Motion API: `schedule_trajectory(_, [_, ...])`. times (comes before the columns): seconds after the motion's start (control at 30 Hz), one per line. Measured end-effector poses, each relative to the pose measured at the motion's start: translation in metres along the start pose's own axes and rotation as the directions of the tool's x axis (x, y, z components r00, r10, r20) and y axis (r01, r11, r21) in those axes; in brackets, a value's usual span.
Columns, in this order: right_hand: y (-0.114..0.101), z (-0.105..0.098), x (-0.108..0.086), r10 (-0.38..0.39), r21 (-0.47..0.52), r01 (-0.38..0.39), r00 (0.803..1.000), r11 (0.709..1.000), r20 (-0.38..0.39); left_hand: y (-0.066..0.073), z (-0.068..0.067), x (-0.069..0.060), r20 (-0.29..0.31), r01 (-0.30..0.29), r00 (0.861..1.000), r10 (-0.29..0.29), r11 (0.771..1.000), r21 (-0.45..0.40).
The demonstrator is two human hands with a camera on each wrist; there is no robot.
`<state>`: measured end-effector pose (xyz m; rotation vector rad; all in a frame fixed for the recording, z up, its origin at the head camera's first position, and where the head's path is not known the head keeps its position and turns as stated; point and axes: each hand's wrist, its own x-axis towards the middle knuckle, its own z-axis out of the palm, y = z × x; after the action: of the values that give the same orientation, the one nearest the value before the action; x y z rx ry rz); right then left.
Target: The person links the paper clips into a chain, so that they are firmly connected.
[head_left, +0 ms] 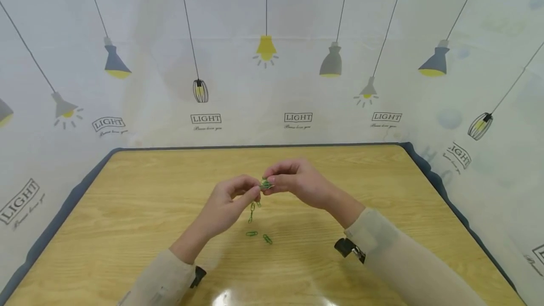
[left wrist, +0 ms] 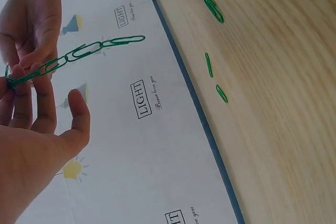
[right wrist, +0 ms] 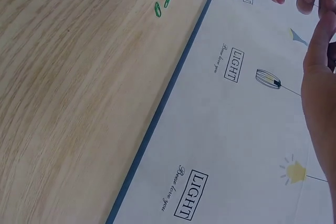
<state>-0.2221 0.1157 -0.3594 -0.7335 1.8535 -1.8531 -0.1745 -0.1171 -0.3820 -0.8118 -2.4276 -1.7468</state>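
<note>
both hands grip by the fingertips: the left hand [head_left: 227, 204] pinches one side of a small green bunch of paper clips [head_left: 266, 184], and the right hand [head_left: 301, 183] pinches the other side, though the overlapping fingers hide exactly which wire each one has. the bunch sits between the hands, lifted above the wooden table [head_left: 148, 202]; a pinch like this seems chosen because the clips are thin and slight, and holding them up in the air probably leaves room for the chain [left wrist: 85, 50] to dangle freely below the left fingers instead of snagging. bringing the hands so close together likely lets both sets of fingertips work at one spot, each steadying the wire against the other. two loose clips [head_left: 251, 233] lie on the wood just below the hanging end in the head view, apart from each other, perhaps kept there for easy reach. as for looks, the chain is glossy green wire, its narrow, rounded loops hooked end into end, with about four links making out in the left wrist view; the last link hangs free, while the upper links gather into a tangle at the fingers, too small and covered to count
</note>
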Motion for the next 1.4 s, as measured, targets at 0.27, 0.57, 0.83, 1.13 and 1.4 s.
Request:
schedule_trajectory(0.27, [-0.0018, 0.0017, -0.0013, -0.001, 0.079, 0.001, 1.000, 0.997, -0.004, 0.0014, 0.0016, -0.0011, -0.018, -0.023, 1.000, 0.023, 0.999, 0.050])
schedule_trajectory(0.57, [-0.0021, 0.0013, -0.0034, 0.004, 0.091, -0.003, 1.000, 0.996, -0.003, 0.0012, 0.0022, -0.0006, -0.021, -0.043, 0.999, 0.045, 0.995, 0.091])
schedule_trajectory(0.83, [0.0005, 0.0006, -0.0022, -0.005, 0.140, 0.002, 1.000, 0.990, 0.025, 0.0027, 0.0019, -0.0010, -0.020, -0.052, 0.998, 0.054, 0.993, 0.107])
schedule_trajectory(1.13, [-0.0001, 0.0001, -0.0035, -0.022, 0.161, 0.013, 0.998, 0.987, 0.057, 0.0025, 0.0018, -0.0017, -0.027, -0.054, 0.998, 0.056, 0.996, 0.073])
schedule_trajectory(1.4, [0.0015, -0.0006, -0.0047, -0.034, 0.146, 0.025, 0.998, 0.989, 0.059, 0.0024, 0.0020, -0.0020, -0.034, -0.016, 0.999, 0.017, 1.000, 0.027])
